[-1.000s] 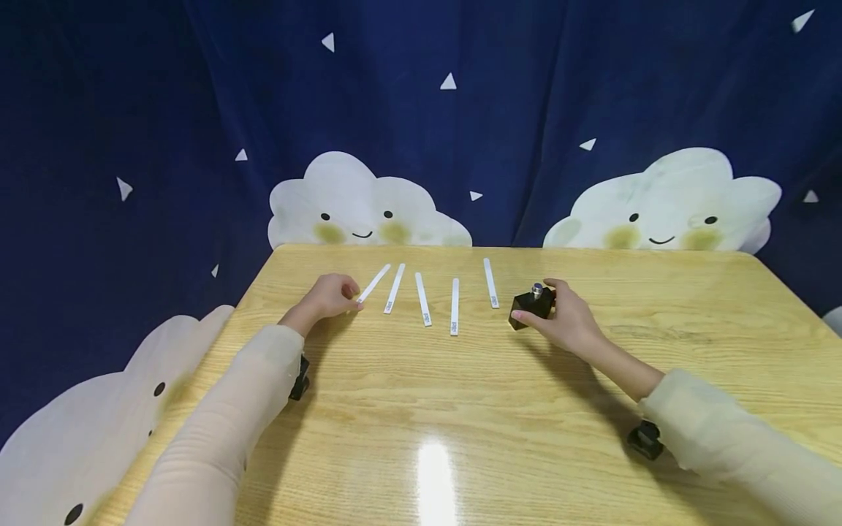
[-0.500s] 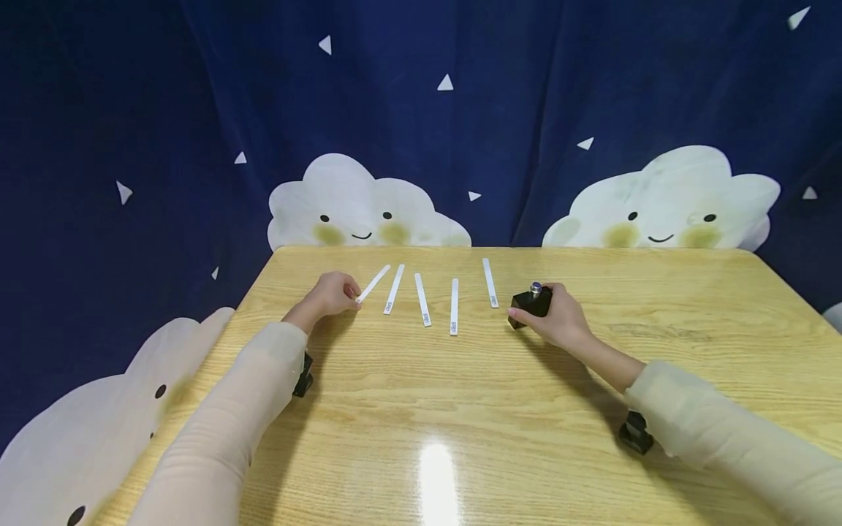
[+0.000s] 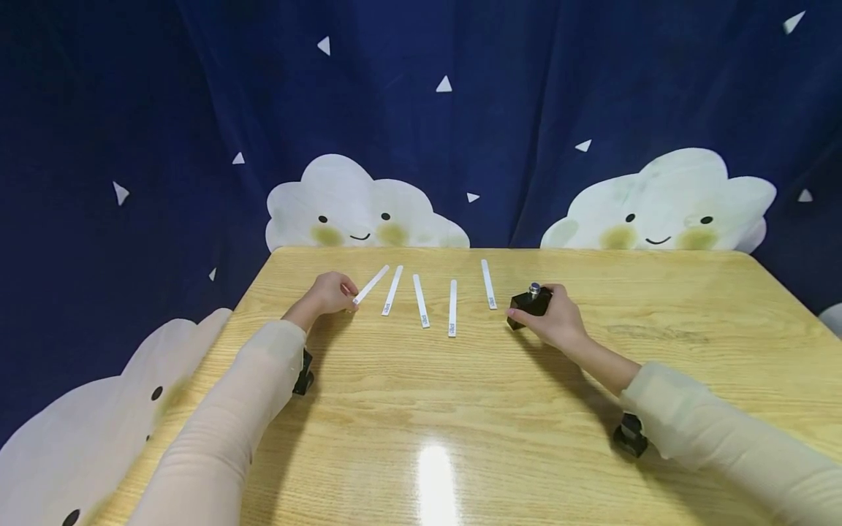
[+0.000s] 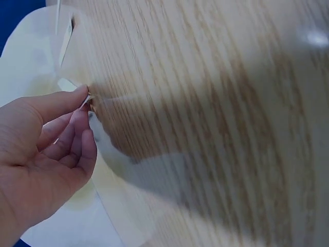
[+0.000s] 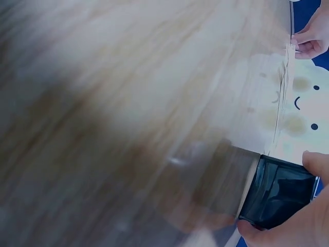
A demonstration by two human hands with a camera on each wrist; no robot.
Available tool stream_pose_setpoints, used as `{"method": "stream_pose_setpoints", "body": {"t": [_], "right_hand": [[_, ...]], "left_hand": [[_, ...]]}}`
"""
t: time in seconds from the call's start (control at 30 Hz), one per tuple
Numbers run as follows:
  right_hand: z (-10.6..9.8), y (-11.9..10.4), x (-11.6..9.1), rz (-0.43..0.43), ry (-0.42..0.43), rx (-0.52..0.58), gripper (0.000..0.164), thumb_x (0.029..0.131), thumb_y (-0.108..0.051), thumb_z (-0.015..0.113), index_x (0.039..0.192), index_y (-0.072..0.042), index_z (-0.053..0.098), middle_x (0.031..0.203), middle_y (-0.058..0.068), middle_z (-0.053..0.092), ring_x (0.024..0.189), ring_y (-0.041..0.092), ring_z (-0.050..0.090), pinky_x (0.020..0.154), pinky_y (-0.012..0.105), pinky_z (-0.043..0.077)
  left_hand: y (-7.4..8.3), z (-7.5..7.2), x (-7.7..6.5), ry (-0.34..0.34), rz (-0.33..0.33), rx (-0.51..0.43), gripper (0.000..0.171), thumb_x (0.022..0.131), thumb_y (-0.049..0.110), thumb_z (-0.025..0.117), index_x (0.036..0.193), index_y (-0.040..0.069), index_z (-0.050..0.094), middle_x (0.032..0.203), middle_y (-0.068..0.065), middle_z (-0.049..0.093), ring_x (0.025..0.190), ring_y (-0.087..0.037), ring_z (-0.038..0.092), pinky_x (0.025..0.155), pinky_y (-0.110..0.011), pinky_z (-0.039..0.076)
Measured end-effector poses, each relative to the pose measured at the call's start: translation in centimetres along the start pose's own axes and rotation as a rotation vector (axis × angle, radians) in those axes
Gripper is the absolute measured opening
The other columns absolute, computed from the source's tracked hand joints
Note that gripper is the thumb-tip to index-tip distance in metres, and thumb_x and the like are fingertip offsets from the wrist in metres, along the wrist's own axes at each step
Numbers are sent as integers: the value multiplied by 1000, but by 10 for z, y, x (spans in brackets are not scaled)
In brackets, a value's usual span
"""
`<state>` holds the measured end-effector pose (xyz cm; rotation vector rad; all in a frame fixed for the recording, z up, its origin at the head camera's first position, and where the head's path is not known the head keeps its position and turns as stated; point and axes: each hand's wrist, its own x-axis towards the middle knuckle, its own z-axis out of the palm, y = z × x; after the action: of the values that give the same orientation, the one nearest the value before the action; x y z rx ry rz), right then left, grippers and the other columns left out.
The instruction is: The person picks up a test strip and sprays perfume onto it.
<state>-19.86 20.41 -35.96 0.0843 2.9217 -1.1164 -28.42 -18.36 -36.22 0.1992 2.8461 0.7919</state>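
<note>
At the table's left, the left hand (image 3: 330,292) pinches the near end of a white paper test strip (image 3: 372,283) between thumb and forefinger. The left wrist view shows that pinch from the side, with the left hand (image 4: 49,144) just above the wood. A dark, square perfume bottle (image 3: 524,304) with a silver neck stands to the right. The right hand (image 3: 559,318) grips it, thumb on the near side and fingers behind. Up close in the right wrist view, the bottle (image 5: 280,193) has dark glass and its base meets the table.
Several more white strips, among them one in the middle (image 3: 452,308) and one nearest the bottle (image 3: 489,283), lie spread between the hands. The wooden table (image 3: 395,409) ends at a dark blue curtain (image 3: 395,109) with cloud prints.
The right hand and bottle shift very slightly left at first, then stay put. The left hand keeps its pinch on the strip, nearly still. The other strips lie unmoved.
</note>
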Motion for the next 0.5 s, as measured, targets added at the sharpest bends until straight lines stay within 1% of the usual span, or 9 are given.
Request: {"method": "stream_pose_setpoints", "body": {"t": [0.13,0.27,0.37,0.5], "right_hand": [[1,1,-2,23,13,35,94,85,-44,69,142,11,20,133,37,44,120,50,49,96,54,49],[3,2,-3,19,34,44,92,85,-42,70,141,11,21,132,36,44,118,49,50,94,53,50],[4,1,-3,17,51,52,90,84,-40,71,140,12,22,132,35,44,119,49,50,95,53,49],[6,-1,-2,25,72,69,90,83,-39,73,139,12,24,131,35,44,118,48,49,97,53,48]], "left_hand": [[3,-1,-1,1,-12,13,25,80,8,73,101,-3,68,92,-13,66,77,-17,55,63,-18,42],[6,-1,-2,4,-25,20,25,81,10,73,102,-3,68,91,-11,64,80,-18,55,67,-22,44],[8,0,-1,17,-30,20,23,81,10,73,100,-3,68,90,-11,64,81,-19,54,70,-24,45],[9,2,0,34,-35,23,19,81,10,73,95,-3,68,89,-11,66,82,-19,54,70,-23,44]]}}
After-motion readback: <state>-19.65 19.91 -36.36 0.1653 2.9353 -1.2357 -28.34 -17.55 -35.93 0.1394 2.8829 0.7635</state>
